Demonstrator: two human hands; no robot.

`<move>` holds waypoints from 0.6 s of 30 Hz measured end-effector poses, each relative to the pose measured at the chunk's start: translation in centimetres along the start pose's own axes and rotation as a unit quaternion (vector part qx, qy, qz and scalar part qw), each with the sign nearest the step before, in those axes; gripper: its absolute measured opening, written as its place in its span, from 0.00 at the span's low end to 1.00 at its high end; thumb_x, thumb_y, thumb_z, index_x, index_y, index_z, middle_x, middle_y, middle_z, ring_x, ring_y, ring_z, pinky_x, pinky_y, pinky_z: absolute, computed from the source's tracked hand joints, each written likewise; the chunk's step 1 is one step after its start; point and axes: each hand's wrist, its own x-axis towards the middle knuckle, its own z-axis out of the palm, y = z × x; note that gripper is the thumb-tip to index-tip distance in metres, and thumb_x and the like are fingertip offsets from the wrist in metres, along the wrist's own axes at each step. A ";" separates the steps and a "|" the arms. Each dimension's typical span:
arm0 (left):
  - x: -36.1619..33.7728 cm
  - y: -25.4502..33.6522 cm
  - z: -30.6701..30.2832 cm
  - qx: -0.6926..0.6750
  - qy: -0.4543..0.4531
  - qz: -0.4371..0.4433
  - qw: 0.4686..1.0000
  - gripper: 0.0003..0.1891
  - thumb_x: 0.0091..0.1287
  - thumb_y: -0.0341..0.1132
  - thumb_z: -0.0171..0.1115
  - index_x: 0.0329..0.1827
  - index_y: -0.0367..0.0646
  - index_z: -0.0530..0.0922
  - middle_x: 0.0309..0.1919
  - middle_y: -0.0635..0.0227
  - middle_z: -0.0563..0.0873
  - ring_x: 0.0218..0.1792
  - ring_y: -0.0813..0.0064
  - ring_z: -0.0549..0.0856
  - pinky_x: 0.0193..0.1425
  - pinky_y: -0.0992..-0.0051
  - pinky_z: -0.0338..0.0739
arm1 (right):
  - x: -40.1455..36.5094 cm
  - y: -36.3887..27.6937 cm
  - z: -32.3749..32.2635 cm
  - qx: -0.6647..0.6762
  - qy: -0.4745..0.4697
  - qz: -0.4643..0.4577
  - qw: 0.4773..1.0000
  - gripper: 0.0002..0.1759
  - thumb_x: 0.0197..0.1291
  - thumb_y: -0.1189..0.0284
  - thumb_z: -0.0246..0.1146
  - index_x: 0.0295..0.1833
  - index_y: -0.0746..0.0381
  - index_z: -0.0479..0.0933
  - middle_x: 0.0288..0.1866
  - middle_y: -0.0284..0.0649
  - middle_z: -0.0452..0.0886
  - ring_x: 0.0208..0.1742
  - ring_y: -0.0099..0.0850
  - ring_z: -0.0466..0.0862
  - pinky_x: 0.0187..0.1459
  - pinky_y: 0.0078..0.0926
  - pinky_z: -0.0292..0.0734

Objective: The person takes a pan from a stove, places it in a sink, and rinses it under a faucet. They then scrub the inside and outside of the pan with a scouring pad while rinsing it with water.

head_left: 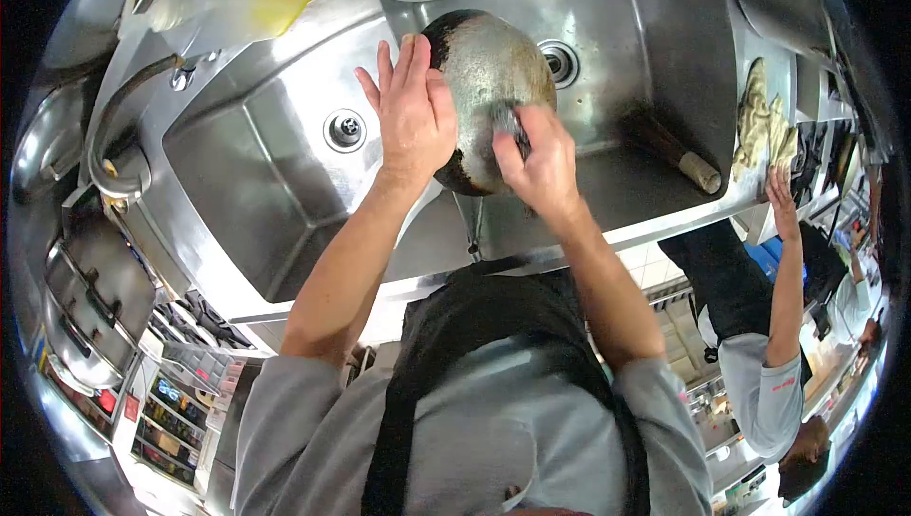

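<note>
Shirt (484, 421) | left grip (416, 127) spread on pan (489, 56) edge | right grip (546, 160) pinching scourer (506, 119) | roomy basin (275, 160)

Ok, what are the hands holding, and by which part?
The right hand holds the scrubber, partly hidden, by its right side, against the pan. The left hand rests open on the pan's edge.

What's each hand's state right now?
Left hand: open, against the edge of the round pan.
Right hand: closed, holding a metallic scrubber against the same pan.
</note>
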 end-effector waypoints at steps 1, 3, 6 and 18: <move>-0.1 0.0 -0.1 0.001 -0.003 0.003 1.000 0.27 0.75 0.35 0.48 0.75 0.33 0.70 0.74 0.44 0.74 0.79 0.32 0.62 0.82 0.31 0.35 | 2.0 0.8 0.5 -0.009 0.020 -0.037 0.999 0.15 0.60 0.71 0.66 0.49 0.68 0.80 0.43 0.57 0.84 0.46 0.55 0.86 0.49 0.45 0.81; 0.3 0.0 -0.3 0.007 0.000 -0.001 1.000 0.26 0.75 0.35 0.48 0.75 0.33 0.71 0.74 0.44 0.74 0.79 0.32 0.61 0.82 0.31 0.34 | 7.6 1.2 0.9 -0.019 0.010 -0.011 1.000 0.14 0.60 0.68 0.66 0.42 0.69 0.79 0.38 0.58 0.83 0.41 0.57 0.85 0.45 0.47 0.81; -0.2 0.6 -0.4 0.018 -0.018 -0.012 1.000 0.26 0.78 0.36 0.45 0.76 0.34 0.71 0.75 0.46 0.74 0.81 0.35 0.59 0.84 0.36 0.29 | 12.2 2.3 1.9 -0.064 0.008 -0.038 0.997 0.15 0.59 0.63 0.66 0.39 0.66 0.80 0.39 0.60 0.84 0.40 0.61 0.85 0.43 0.55 0.82; -0.1 -1.2 0.2 -0.062 0.002 -0.008 0.998 0.26 0.78 0.32 0.43 0.78 0.42 0.68 0.75 0.50 0.74 0.82 0.36 0.58 0.82 0.33 0.26 | 7.4 0.2 2.3 -0.040 0.065 -0.135 0.988 0.14 0.56 0.64 0.68 0.40 0.63 0.78 0.38 0.51 0.82 0.40 0.54 0.84 0.41 0.51 0.81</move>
